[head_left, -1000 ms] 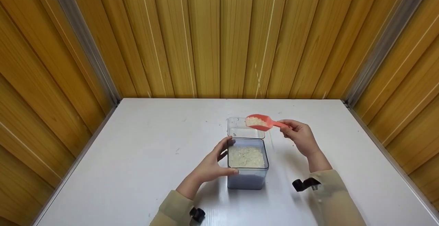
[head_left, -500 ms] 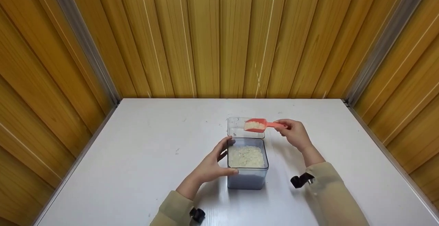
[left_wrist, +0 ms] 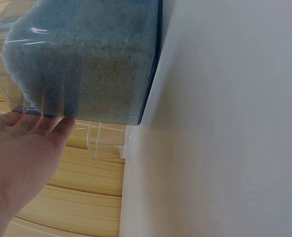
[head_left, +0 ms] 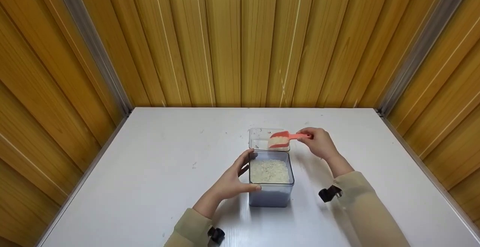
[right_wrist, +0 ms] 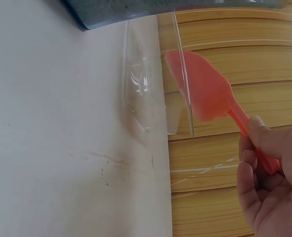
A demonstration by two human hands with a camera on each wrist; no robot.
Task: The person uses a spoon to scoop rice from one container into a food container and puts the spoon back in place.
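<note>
Two hands busy: L hand (head_left: 230, 183) grips bin (head_left: 270, 197) by its L side; R hand (head_left: 318, 144) pinches scoop (right_wrist: 207, 91) by handle, w/ rice (head_left: 278, 141) in it, over clear box (head_left: 258, 138) just behind bin. Looks like pour step; next move prob. calls for slow wrist tip, scoop held over box.

A square, blue-tinted, see-through plastic canister (head_left: 268, 196) looks glossy; beyond it are a smooth coral-red plastic scoop (right_wrist: 207, 86) and a shiny, clear, rectangular plastic container (head_left: 258, 142).
</note>
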